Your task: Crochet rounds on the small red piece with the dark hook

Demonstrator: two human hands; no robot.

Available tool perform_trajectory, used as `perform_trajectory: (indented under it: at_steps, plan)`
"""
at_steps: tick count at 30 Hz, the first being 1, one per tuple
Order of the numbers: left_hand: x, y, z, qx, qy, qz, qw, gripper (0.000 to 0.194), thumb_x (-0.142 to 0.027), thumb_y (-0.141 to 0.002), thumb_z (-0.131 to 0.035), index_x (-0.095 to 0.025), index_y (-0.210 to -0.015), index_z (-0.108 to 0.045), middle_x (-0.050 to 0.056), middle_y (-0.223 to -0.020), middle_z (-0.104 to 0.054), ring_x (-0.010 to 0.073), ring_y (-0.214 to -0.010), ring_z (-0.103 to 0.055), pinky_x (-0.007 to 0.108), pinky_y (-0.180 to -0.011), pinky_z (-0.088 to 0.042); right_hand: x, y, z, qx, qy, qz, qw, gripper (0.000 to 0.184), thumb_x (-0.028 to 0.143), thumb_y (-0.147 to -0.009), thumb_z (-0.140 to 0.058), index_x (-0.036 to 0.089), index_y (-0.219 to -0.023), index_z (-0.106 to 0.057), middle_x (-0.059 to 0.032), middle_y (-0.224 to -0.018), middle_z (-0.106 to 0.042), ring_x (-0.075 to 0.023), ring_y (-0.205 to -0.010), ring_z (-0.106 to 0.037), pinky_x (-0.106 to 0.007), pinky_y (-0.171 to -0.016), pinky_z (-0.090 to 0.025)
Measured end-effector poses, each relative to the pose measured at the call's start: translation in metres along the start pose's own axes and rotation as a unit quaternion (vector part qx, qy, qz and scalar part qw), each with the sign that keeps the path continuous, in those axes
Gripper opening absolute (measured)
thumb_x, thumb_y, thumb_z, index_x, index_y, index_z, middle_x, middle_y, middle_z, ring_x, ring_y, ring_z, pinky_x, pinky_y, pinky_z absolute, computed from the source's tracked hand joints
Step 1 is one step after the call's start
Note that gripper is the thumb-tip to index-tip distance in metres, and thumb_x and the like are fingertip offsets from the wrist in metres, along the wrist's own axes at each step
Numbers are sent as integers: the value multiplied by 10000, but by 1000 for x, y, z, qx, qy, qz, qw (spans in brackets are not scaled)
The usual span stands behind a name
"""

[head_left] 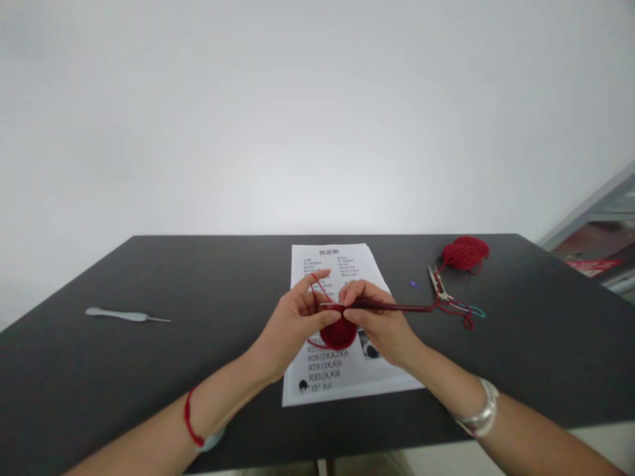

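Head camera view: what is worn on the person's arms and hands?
The left arm is bare apart from a thin red cord at the wrist; the right arm is bare apart from a wide silver bangle. No sleeves or gloves.

Deep red is shown by the crocheted piece (338,334) and the yarn ball (465,254), darker red by the crochet hook (391,307). Black print is set on the white paper sheet (332,261). The tabletop (99,377) is coloured charcoal, the stitch marker (415,285) purple.
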State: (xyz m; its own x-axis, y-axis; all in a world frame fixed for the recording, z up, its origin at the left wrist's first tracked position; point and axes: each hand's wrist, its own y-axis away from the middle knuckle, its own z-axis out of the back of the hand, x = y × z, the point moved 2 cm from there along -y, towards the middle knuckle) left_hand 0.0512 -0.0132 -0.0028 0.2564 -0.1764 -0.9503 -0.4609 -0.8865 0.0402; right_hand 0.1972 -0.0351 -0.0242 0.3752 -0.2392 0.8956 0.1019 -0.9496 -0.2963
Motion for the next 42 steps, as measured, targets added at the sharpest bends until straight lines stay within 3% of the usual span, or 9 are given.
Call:
perform_trajectory:
  at_steps: [6,15,20,23,25,28,33,37,42]
  plan:
    - [-5,1,-1,-40,-30,-19,999,733,-140,-646,-735,-149,-1316,-438,-48,-653,-596,108,-628,-546,255,-653,-420,11,9,-3,-7,273,174,946,67,192,-854,-542,235,-871,-590,3,-795,-533,-152,-731,-507,-286,-660,-420]
    - [-1,3,-1,-49,-49,-15,997,760,-123,-647,-710,-135,-1346,-412,-50,-640,-595,120,-605,-544,262,-617,-441,0,11,-11,12,445,315,838,188,88,-842,-543,252,-923,-499,-8,-801,-582,-166,-718,-565,-296,-631,-462]
    - [2,4,-4,-57,-14,-2,998,759,-132,-663,-718,-139,-1346,-387,-65,-637,-571,108,-542,-525,247,-538,-429,-3,16,-16,35,578,327,747,162,83,-865,-474,243,-883,-483,-28,-728,-554,-200,-670,-498,-350,-623,-402]
    - [1,3,-3,-51,32,14,998,744,-132,-649,-741,-143,-1318,-416,-63,-635,-582,98,-542,-524,236,-542,-410,-2,18,-18,24,598,337,727,190,60,-861,-459,238,-907,-509,-42,-739,-561,-211,-678,-492,-361,-626,-385]
    - [0,2,-2,-32,78,38,996,719,-109,-628,-751,-125,-1280,-450,-55,-636,-595,91,-553,-529,231,-563,-409,-3,18,-17,28,567,342,749,222,51,-855,-478,242,-961,-516,-45,-771,-575,-209,-702,-505,-355,-636,-405]
    - [-2,-1,1,-4,129,77,989,675,-54,-598,-750,-94,-1221,-493,-39,-634,-614,79,-577,-544,213,-605,-416,-3,17,-13,19,446,306,841,239,77,-855,-525,273,-991,-525,-22,-797,-584,-183,-715,-539,-316,-632,-442]
    - [-9,-4,8,9,149,88,985,629,-12,-606,-731,-126,-1189,-522,-20,-688,-653,83,-610,-584,208,-626,-429,1,12,-7,-49,190,125,973,90,206,-829,-637,256,-880,-583,-5,-806,-638,-148,-688,-587,-289,-619,-469]
    - [-14,-6,12,33,140,68,987,601,-24,-618,-727,-147,-1180,-551,-35,-690,-623,74,-605,-563,205,-627,-420,5,7,-5,-36,48,59,996,77,247,-810,-676,230,-821,-602,4,-745,-664,-128,-616,-571,-273,-570,-452]
    - [-18,-6,16,43,113,60,991,572,-39,-612,-727,-156,-1157,-596,-40,-683,-579,65,-593,-506,203,-615,-388,7,4,-1,-34,9,54,998,85,215,-783,-704,221,-785,-620,13,-714,-650,-112,-573,-550,-258,-536,-432]
